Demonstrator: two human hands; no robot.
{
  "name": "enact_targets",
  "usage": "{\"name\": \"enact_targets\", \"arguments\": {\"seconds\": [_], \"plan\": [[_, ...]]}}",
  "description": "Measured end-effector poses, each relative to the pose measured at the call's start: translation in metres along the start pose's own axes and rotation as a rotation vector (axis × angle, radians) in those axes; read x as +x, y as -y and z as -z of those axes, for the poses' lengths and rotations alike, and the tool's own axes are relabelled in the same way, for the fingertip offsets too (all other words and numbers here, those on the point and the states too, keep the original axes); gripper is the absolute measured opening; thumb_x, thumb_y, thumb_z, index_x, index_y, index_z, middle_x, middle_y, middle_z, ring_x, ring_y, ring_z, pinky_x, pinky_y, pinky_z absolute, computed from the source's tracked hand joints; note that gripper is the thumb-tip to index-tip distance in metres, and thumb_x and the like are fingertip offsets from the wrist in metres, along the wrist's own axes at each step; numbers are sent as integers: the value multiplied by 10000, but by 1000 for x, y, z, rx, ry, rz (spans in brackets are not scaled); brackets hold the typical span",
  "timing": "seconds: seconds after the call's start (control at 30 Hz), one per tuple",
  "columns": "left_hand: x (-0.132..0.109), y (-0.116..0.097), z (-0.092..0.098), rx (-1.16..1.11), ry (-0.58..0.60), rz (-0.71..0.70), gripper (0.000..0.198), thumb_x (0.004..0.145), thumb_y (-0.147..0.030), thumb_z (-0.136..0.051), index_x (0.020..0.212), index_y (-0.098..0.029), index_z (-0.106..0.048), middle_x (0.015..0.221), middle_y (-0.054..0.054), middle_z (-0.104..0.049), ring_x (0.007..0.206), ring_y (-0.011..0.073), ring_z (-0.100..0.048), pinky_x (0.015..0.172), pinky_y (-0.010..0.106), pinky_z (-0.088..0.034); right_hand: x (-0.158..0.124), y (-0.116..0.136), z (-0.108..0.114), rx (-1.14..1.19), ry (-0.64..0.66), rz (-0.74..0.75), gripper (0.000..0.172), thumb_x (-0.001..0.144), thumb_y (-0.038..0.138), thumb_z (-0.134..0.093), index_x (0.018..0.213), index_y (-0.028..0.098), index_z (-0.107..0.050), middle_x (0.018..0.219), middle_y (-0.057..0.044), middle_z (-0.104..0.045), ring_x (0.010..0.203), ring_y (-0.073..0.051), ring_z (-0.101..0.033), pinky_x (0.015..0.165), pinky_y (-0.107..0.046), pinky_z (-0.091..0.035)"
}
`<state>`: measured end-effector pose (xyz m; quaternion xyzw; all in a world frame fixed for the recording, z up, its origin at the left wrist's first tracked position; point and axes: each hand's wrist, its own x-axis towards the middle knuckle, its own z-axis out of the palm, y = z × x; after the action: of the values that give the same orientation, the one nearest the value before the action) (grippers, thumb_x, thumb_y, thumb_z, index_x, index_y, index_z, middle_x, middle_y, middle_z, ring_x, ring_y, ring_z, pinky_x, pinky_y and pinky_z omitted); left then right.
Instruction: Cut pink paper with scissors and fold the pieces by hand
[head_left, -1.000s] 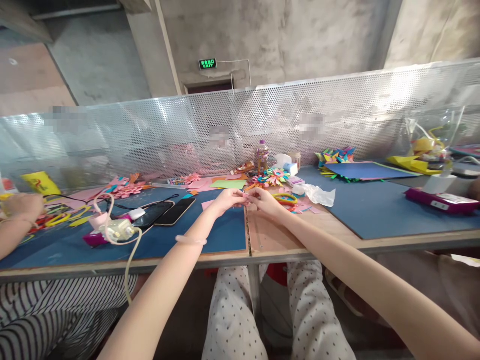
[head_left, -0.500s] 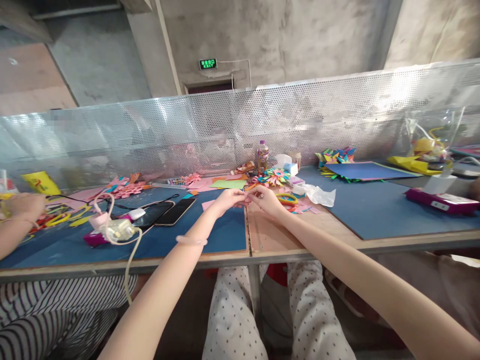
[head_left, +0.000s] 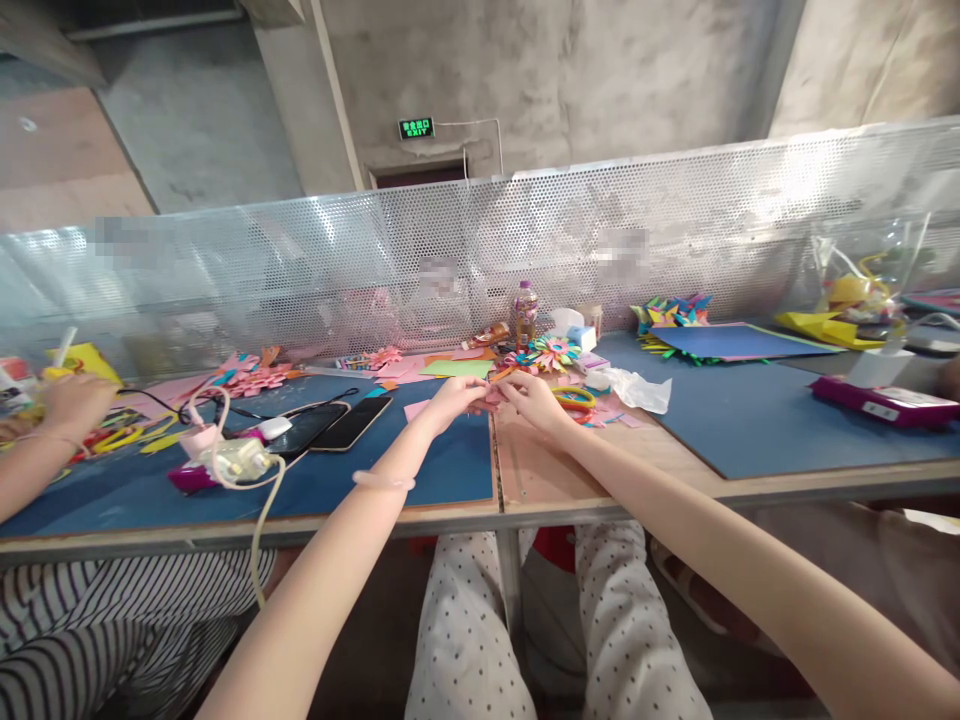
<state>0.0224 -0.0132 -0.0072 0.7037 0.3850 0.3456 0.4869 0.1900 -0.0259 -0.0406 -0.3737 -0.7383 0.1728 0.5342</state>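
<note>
My left hand (head_left: 457, 399) and my right hand (head_left: 531, 398) meet over the table's middle seam. Between their fingertips is a small piece of pink paper (head_left: 494, 394), partly hidden by the fingers. Both hands are closed on it. Just beyond lie sheets of pink, orange and green paper (head_left: 456, 369). To the right of my right hand is a pair of scissors with yellow-orange handles (head_left: 576, 397), among pink scraps. A multicoloured paper flower (head_left: 553, 354) sits behind it.
Two phones (head_left: 350, 424) and a power strip with plugs (head_left: 225, 462) lie on the left. A drink bottle (head_left: 524, 315) stands at the back. Crumpled white plastic (head_left: 640, 389) and a purple box (head_left: 885, 402) are to the right. A co-worker's hand (head_left: 75, 408) is at far left.
My fingers have shifted slightly around the pink paper, and more of it shows. At far left the co-worker's hand has moved a little up and right.
</note>
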Motion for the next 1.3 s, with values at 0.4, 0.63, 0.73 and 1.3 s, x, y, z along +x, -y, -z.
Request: {"name": "enact_targets", "arguments": {"seconds": [0.4, 0.63, 0.73, 1.3], "plan": [[-2, -1, 0, 46, 25, -42, 206, 717, -300, -594, 846, -140, -608, 875, 94, -682, 764, 186, -651, 588, 234, -402, 2, -10, 4, 487, 104, -378, 332, 672, 454, -637, 782, 142, -648, 716, -29, -605, 634, -107, -543, 477, -186, -414], [-2, -2, -2, 60, 7, -37, 216, 694, -272, -603, 854, -130, -631, 860, 93, -685, 748, 181, -644, 586, 241, -400, 1, -4, 5, 497, 140, -370, 305, 653, 430, -674, 767, 152, -624, 706, -17, -598, 583, -92, -543, 452, -180, -417], [-1, -1, -2, 66, -1, -44, 222, 688, -253, -604, 863, -123, -641, 837, 93, -685, 734, 177, -639, 560, 234, -384, 1, -5, 4, 489, 140, -356, 289, 659, 419, -675, 759, 153, -623, 723, -23, -610, 584, -92, -546, 444, -176, -417], [-1, -1, -2, 44, 27, -55, 223, 686, -220, -615, 879, -114, -645, 828, 100, -683, 740, 173, -635, 578, 232, -382, 2, -7, 5, 484, 131, -331, 288, 668, 426, -660, 749, 152, -621, 692, -15, -603, 555, -84, -540, 441, -176, -407]]}}
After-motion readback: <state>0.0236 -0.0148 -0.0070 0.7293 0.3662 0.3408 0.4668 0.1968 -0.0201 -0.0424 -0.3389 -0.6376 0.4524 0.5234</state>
